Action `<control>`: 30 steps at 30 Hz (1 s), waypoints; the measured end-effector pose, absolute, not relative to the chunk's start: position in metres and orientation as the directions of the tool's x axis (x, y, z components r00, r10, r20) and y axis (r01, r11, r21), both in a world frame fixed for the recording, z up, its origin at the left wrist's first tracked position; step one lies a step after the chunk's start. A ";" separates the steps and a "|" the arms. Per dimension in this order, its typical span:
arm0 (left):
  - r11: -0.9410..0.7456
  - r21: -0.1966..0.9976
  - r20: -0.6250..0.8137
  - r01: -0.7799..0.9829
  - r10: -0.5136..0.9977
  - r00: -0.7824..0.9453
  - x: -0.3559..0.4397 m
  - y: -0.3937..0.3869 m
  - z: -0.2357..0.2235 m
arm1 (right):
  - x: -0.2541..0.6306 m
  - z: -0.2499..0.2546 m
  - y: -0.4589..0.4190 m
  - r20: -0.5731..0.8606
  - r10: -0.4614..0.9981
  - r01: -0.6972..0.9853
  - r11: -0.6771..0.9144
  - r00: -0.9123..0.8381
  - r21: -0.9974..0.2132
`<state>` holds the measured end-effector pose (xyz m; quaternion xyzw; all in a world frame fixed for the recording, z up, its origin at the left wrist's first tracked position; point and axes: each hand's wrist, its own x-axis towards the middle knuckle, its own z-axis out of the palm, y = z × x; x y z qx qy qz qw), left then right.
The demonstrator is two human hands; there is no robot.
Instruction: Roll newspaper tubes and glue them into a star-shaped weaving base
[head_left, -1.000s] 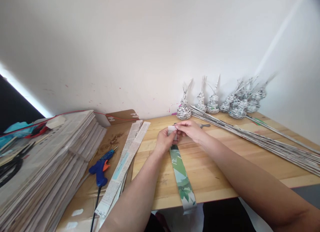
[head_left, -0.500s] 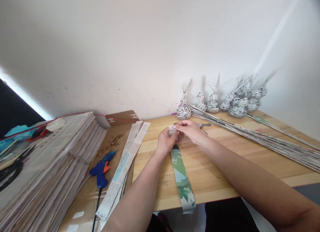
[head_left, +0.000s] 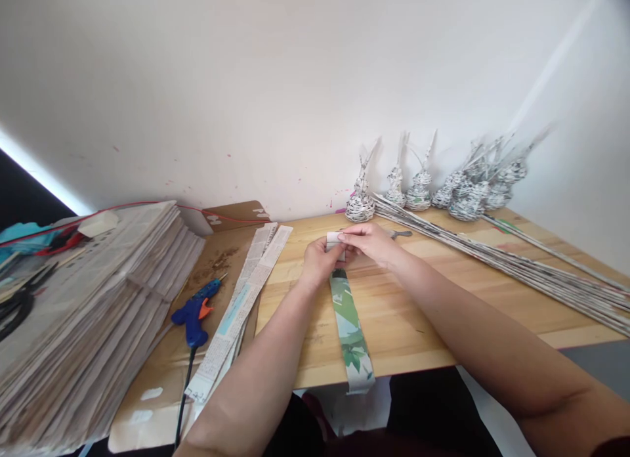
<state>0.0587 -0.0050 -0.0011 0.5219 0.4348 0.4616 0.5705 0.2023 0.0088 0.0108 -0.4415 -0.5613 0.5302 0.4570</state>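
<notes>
A long newspaper strip, green and white with printed leaves, runs from my fingers toward me and hangs slightly over the table's front edge. Its far end is folded up, showing a pale side. My left hand grips that end from the left, thumb pressed on the paper. From the right, my right hand pinches the same end near its top, thumb and fingers together. Partly hidden behind my right hand lies a small grey metal tool, whose kind I cannot make out.
More newspaper strips lie at left beside a blue glue gun on cardboard. A tall newspaper stack fills the far left. Rolled paper sticks stretch across the right. Several woven paper figures stand along the wall.
The camera view has tilted slightly, so everything sits a little higher in the picture. Both hands still hold the strip's folded end, with only small finger shifts.
</notes>
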 end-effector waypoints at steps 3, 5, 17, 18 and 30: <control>0.075 0.991 -0.047 -0.111 0.970 0.239 0.058 -0.004 -0.002 | 0.202 0.015 0.007 0.018 0.984 -0.012 0.016 -0.177 -1.000; 0.095 0.988 -0.061 -0.122 0.963 0.262 0.058 -0.004 -0.002 | 0.203 0.017 0.007 0.000 0.985 -0.009 -0.001 -0.173 -1.000; 0.159 0.985 -0.138 -0.070 0.961 0.239 0.062 -0.008 -0.003 | 0.204 0.016 0.011 -0.013 0.999 -0.016 -0.013 -0.033 -1.000; 0.143 0.989 -0.129 -0.047 0.965 0.228 0.062 -0.008 -0.004 | 0.203 0.016 0.011 -0.008 1.000 -0.014 -0.008 -0.027 -1.000; 0.087 0.996 -0.086 0.000 0.980 0.180 0.061 -0.005 -0.006 | 0.203 0.013 0.010 0.052 0.997 0.057 0.056 -0.060 -0.997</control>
